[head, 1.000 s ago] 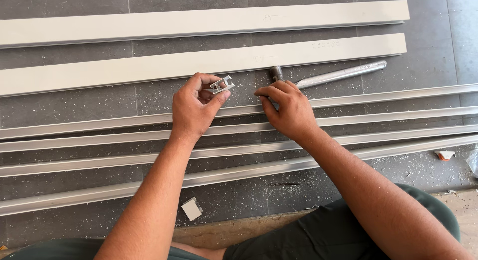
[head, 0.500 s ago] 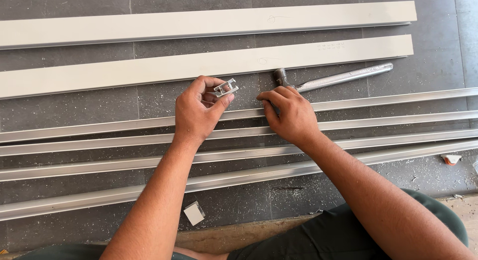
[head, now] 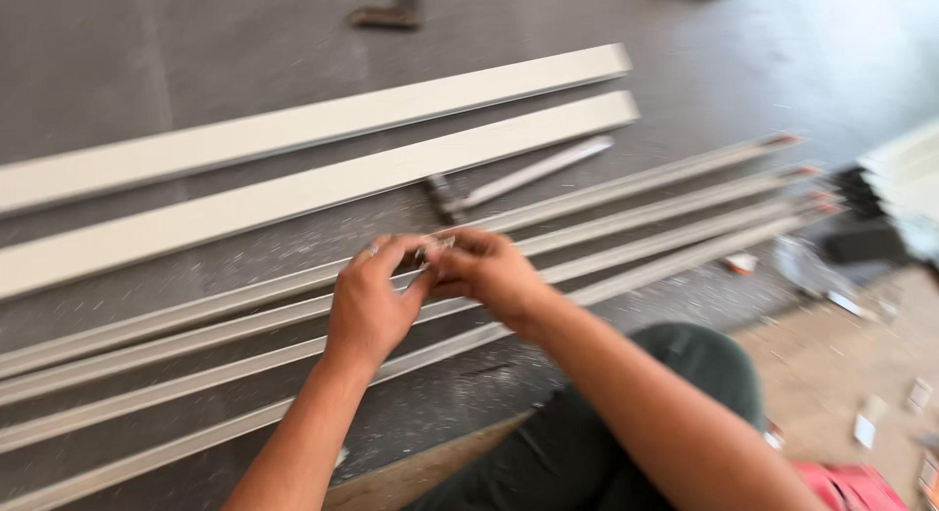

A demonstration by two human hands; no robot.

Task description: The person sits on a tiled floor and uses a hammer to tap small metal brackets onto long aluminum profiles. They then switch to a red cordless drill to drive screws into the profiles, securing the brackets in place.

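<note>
Both hands meet over the long metal rails (head: 626, 227) on the grey floor (head: 196, 61), the left hand (head: 372, 306) and right hand (head: 484, 271) together grasping a small metal clip (head: 433, 245) between fingertips, probably held up close so that it can be handled precisely.

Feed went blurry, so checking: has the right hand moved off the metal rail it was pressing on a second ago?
Yes. The right hand has lifted off the thin rails and come left to meet the left hand at the small metal piece.
</note>
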